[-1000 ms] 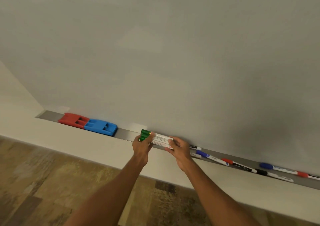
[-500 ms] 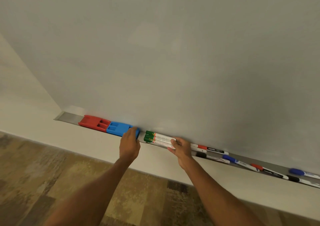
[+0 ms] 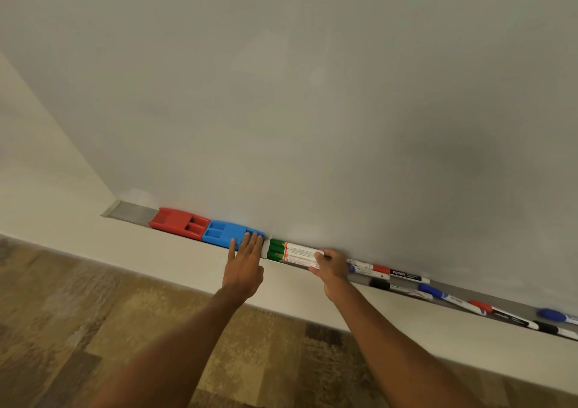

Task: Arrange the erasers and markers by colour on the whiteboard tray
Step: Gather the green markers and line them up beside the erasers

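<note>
A red eraser [image 3: 178, 222] and a blue eraser [image 3: 223, 234] lie end to end at the left of the grey whiteboard tray [image 3: 131, 212]. Three green-capped markers [image 3: 289, 252] lie side by side just right of the blue eraser. My left hand [image 3: 245, 262] is flat with fingers straight, its fingertips resting on the blue eraser's right end. My right hand [image 3: 331, 268] presses on the right ends of the green markers, thumb under them and fingers over. Further right lie a red-capped marker [image 3: 397, 271], a black one [image 3: 380, 283], blue ones [image 3: 438, 293] and more.
The whiteboard [image 3: 312, 94] fills the upper view. A cream ledge [image 3: 156, 251] runs below the tray, with a patterned brown floor [image 3: 78, 329] beneath. More markers [image 3: 513, 317] are scattered along the tray to the right edge.
The green markers went from held in both hands to lying in the tray beside the blue eraser. My left hand let go and moved left onto the blue eraser; the view shifted left.
</note>
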A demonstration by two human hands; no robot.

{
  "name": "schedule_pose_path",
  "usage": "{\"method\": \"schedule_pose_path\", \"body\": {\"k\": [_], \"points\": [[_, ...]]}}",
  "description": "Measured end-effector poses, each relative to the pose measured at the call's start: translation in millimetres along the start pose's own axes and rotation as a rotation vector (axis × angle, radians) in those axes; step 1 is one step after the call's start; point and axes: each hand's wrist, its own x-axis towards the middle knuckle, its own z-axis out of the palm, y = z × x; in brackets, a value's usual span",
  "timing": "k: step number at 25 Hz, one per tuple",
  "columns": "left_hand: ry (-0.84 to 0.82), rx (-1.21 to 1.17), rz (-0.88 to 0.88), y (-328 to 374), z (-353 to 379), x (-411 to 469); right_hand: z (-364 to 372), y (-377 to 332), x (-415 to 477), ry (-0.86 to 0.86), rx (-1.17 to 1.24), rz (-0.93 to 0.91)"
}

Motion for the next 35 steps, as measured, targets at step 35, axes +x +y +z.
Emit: {"method": "schedule_pose_path", "body": {"k": [35], "points": [[0.051,0.022,0.202,16.0,7.4,3.4,13.1,-9.7,-23.7,0.015,-0.789,-0.295]]}}
